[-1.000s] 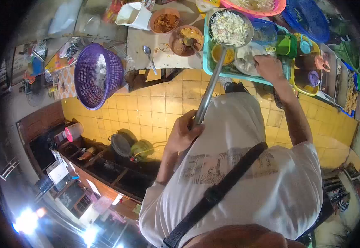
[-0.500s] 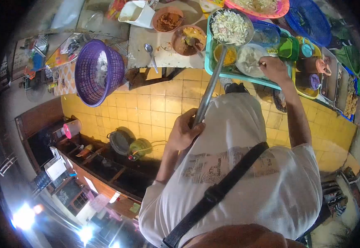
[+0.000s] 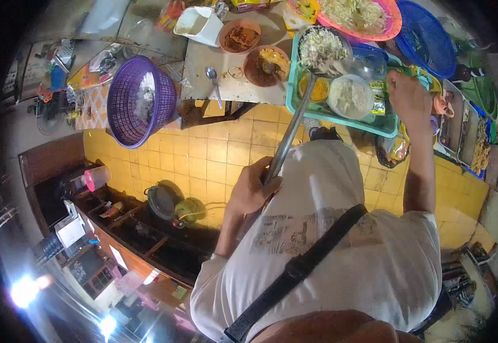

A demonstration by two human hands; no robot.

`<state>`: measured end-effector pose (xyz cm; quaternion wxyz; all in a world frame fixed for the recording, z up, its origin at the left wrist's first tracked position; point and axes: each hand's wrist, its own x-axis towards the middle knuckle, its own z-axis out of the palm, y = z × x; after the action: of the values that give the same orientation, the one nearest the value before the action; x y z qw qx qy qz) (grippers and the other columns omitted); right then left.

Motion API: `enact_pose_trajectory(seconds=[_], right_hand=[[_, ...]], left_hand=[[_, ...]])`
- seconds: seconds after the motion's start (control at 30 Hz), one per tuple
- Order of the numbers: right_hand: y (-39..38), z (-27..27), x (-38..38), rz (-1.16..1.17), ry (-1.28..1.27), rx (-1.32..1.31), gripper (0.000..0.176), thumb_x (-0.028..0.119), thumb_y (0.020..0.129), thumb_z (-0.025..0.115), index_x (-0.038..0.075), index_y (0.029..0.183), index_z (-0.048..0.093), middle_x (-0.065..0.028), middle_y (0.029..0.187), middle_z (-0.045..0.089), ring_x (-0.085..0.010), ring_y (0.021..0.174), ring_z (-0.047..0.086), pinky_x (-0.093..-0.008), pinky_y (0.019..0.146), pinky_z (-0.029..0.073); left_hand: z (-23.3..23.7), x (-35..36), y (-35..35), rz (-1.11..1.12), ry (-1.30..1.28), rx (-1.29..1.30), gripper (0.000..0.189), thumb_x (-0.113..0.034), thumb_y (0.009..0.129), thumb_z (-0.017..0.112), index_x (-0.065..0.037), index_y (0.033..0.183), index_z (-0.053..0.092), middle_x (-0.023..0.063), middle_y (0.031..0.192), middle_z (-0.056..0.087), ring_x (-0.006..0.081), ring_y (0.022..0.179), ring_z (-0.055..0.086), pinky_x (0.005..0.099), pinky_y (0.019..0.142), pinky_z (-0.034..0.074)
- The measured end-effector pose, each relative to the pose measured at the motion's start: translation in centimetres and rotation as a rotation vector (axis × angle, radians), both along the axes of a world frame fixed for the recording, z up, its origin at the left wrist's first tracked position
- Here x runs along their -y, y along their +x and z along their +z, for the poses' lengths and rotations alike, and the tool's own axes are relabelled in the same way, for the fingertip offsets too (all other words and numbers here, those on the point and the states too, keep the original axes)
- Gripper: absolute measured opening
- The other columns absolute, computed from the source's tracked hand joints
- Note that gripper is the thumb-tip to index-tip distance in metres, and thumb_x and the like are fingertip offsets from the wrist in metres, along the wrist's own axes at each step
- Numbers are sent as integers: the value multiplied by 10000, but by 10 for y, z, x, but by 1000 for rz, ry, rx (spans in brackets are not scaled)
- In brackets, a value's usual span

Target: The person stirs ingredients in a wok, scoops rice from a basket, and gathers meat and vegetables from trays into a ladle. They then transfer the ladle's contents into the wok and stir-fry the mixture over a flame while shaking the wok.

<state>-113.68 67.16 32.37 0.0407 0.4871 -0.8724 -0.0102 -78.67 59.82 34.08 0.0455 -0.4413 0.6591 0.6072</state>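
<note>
My left hand is wrapped round the long metal handle of a ladle. The round ladle head, heaped with chopped pale vegetables, rests over the upper left of a turquoise tray. In the tray stand a bowl of white powder, a small bowl of yellow powder and a green-and-white sachet. My right hand is over the tray's right edge with its fingers curled; what they hold, if anything, is hidden.
A purple basket stands at the left. Two brown bowls, one of reddish paste, and a spoon lie on the table. Beyond the tray are a pink basket and a blue basket. A green gas cylinder stands below.
My right hand has moved right, from the white powder bowl to the tray's right edge, uncovering the sachet. Some of the vegetables on the ladle head have shifted, baring its lower part.
</note>
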Motion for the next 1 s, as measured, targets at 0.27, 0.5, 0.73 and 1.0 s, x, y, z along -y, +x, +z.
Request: enact_pose_trajectory(seconds=[0.27, 0.5, 0.73, 1.0], right_hand=[[25, -86, -29, 40, -385, 88, 392, 120, 799, 559, 40, 1180, 508, -219, 1108, 546, -337, 1069, 497, -425, 909, 398], [-20, -133, -117, -679, -1061, -46, 707, 190, 656, 791, -69, 1180, 391, -218, 1128, 456, -313, 1043, 459, -399, 888, 383], [-61, -144, -122, -591, -1198, 446, 594, 135, 656, 776, 8, 1150, 471, -115, 1103, 551, -211, 973, 555, -320, 839, 438], [-53, 10, -72, -50, -418, -27, 656, 161, 623, 718, 115, 1227, 466, -138, 1115, 531, -327, 989, 538, -403, 833, 450]], left_hand=[[-6, 1, -6, 4, 131, -50, 299, -84, 764, 586, 42, 1029, 530, 89, 672, 558, 106, 606, 486, 259, 558, 393], [-21, 5, -11, -49, 183, -183, 207, -35, 785, 555, 20, 984, 535, 42, 630, 542, 78, 515, 477, 241, 469, 370], [-22, 9, -37, -166, 279, -163, 184, -51, 787, 579, -5, 956, 521, -3, 634, 485, 73, 544, 454, 225, 494, 342], [-26, 8, -51, -377, 194, -187, 146, -104, 841, 575, -10, 908, 486, 31, 583, 495, 97, 432, 483, 244, 407, 384]])
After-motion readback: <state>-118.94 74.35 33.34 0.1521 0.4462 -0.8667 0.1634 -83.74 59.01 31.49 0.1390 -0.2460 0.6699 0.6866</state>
